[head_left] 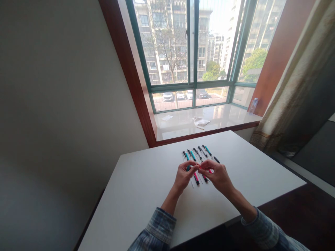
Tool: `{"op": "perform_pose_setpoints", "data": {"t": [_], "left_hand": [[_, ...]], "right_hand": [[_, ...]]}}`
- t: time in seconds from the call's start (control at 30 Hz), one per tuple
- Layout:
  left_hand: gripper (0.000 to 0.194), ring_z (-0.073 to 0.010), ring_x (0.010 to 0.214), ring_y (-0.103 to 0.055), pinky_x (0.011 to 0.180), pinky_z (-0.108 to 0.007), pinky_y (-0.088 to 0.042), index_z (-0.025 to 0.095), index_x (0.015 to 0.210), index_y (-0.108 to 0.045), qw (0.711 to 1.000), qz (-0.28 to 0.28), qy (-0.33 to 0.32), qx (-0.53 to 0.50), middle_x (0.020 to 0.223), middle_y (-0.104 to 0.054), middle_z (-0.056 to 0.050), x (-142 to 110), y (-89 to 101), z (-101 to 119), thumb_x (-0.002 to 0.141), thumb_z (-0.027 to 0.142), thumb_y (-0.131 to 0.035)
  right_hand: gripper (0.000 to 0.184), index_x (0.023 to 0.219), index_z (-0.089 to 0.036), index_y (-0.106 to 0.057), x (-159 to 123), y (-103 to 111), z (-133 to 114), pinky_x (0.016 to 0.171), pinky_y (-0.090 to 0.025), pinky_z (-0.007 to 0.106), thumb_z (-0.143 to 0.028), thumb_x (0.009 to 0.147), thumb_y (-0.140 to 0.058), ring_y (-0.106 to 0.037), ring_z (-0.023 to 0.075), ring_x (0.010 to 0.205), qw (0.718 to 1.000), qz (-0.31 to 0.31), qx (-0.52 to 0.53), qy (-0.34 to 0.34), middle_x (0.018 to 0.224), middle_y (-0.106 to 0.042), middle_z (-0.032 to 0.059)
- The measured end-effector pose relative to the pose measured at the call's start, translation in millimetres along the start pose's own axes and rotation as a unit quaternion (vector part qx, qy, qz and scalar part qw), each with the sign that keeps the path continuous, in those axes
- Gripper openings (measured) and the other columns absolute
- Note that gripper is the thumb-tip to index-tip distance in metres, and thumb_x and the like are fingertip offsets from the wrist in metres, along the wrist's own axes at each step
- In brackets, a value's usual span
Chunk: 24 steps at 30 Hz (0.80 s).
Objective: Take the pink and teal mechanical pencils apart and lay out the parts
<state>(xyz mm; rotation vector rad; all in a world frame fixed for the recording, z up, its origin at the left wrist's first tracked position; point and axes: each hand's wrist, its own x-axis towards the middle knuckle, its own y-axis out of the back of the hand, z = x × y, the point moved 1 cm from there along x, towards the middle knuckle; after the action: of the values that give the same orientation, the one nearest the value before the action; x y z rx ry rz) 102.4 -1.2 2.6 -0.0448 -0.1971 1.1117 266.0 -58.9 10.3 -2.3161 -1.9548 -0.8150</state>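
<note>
My left hand [184, 176] and my right hand [216, 174] meet fingertip to fingertip above the table. Both are closed in a pinch. A small pinkish-red bit shows where the fingers meet; what it belongs to is too small and covered to make out. Around and beneath the hands lie pens and pen parts in rows: a teal and black pen [193, 155], another teal one [208, 150] at the far right, a pink and black pen [196, 178] on the near side, and thin pale refills [192, 183]. Fingers hide the middle of the rows.
The white table [146, 188] reaches to the window sill [180, 130], where a crumpled white cloth [201, 122] and a clear plastic bottle [253, 105] rest. A wall [65, 87] is on the left, a curtain [285, 90] on the right.
</note>
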Motion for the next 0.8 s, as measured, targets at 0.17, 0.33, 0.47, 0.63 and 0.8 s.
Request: {"op": "perform_pose_setpoints", "data": {"t": [0.17, 0.33, 0.47, 0.63, 0.8], "left_hand": [[0.035, -0.0071, 0.056, -0.04, 0.051, -0.022, -0.029, 0.014, 0.083, -0.074, 1.0, -0.011, -0.008, 0.014, 0.081, -0.067, -0.004, 1.9, 1.7, -4.9, 0.078, 0.048, -0.082], [0.039, -0.0067, 0.055, -0.039, 0.052, -0.021, -0.03, 0.014, 0.081, -0.07, 1.0, -0.001, -0.012, 0.003, 0.071, -0.059, 0.0, 3.0, 1.6, -7.2, 0.076, 0.051, -0.082], [0.042, -0.007, 0.056, -0.04, 0.052, -0.021, -0.034, 0.014, 0.078, -0.067, 0.999, 0.036, -0.019, -0.027, 0.072, -0.057, 0.001, 2.6, 1.8, -2.9, 0.076, 0.053, -0.081], [0.04, -0.0056, 0.055, -0.038, 0.051, -0.02, -0.031, 0.015, 0.079, -0.065, 0.996, 0.073, -0.019, -0.056, 0.068, -0.051, 0.004, 3.1, 3.5, -1.5, 0.077, 0.052, -0.082], [0.04, -0.0067, 0.056, -0.039, 0.051, -0.02, -0.03, 0.016, 0.084, -0.069, 0.992, 0.112, -0.012, -0.06, 0.065, -0.047, 0.005, 4.4, 6.8, -2.5, 0.075, 0.052, -0.083]], "right_hand": [[0.026, 0.082, -0.023, -0.068, -1.0, -0.9, 2.2, 0.075, -0.058, 0.034, -0.048, 0.085, -0.075, -0.072, 0.0215, 0.075, 1.0, 0.016, -0.012, 0.004, 0.079, -0.074, 0.0019], [0.024, 0.082, -0.022, -0.07, -0.4, -7.7, -0.9, 0.073, -0.059, 0.031, -0.046, 0.086, -0.074, -0.071, 0.0192, 0.071, 1.0, 0.026, 0.003, 0.014, 0.077, -0.074, 0.0015], [0.017, 0.087, -0.023, -0.072, -2.4, -14.8, -5.0, 0.075, -0.06, 0.03, -0.039, 0.088, -0.072, -0.072, 0.0182, 0.073, 1.0, 0.016, 0.024, 0.012, 0.08, -0.075, 0.0009], [0.017, 0.093, -0.022, -0.074, -10.4, -15.1, 0.8, 0.078, -0.061, 0.032, -0.038, 0.089, -0.071, -0.074, 0.0197, 0.078, 0.999, 0.016, 0.032, -0.003, 0.086, -0.077, 0.0029], [0.022, 0.099, -0.023, -0.077, -24.2, -1.7, 10.5, 0.08, -0.061, 0.035, -0.041, 0.091, -0.068, -0.074, 0.0225, 0.081, 1.0, 0.028, -0.01, 0.001, 0.092, -0.078, 0.0056]]}}
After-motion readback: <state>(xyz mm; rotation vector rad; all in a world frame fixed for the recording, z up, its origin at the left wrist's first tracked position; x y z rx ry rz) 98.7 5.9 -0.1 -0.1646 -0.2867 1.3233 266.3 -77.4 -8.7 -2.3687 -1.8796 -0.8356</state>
